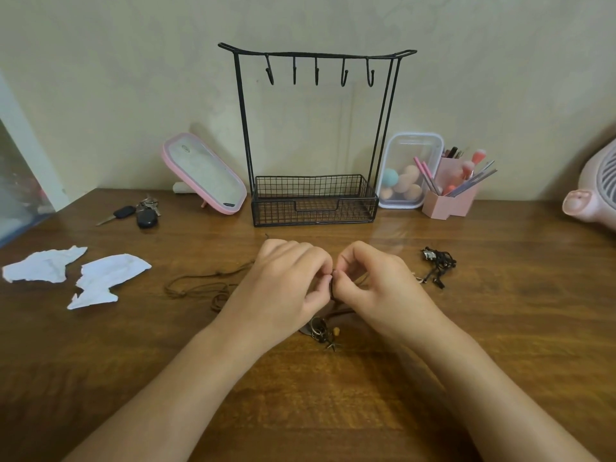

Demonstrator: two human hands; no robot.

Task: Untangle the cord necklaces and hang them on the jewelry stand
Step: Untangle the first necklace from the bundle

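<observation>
A black wire jewelry stand (pixel 316 135) with several bare hooks and a mesh basket base stands against the wall. In front of it, my left hand (pixel 286 288) and my right hand (pixel 373 281) meet over the wooden table, both pinching a brown cord necklace (pixel 200 285) at one spot between their fingertips. The cord trails left across the table. Its metal pendants and a bead (pixel 323 333) lie just below my hands. A second, black cord necklace (pixel 436 265) lies bunched up to the right, untouched.
Two torn white paper scraps (pixel 100 278) lie at the left. Car keys (pixel 140 213), a pink mirror (pixel 206 175), a clear box of sponges (pixel 408 171) and a pink brush holder (pixel 450 198) line the back. A pink fan (pixel 596 191) stands at the right edge.
</observation>
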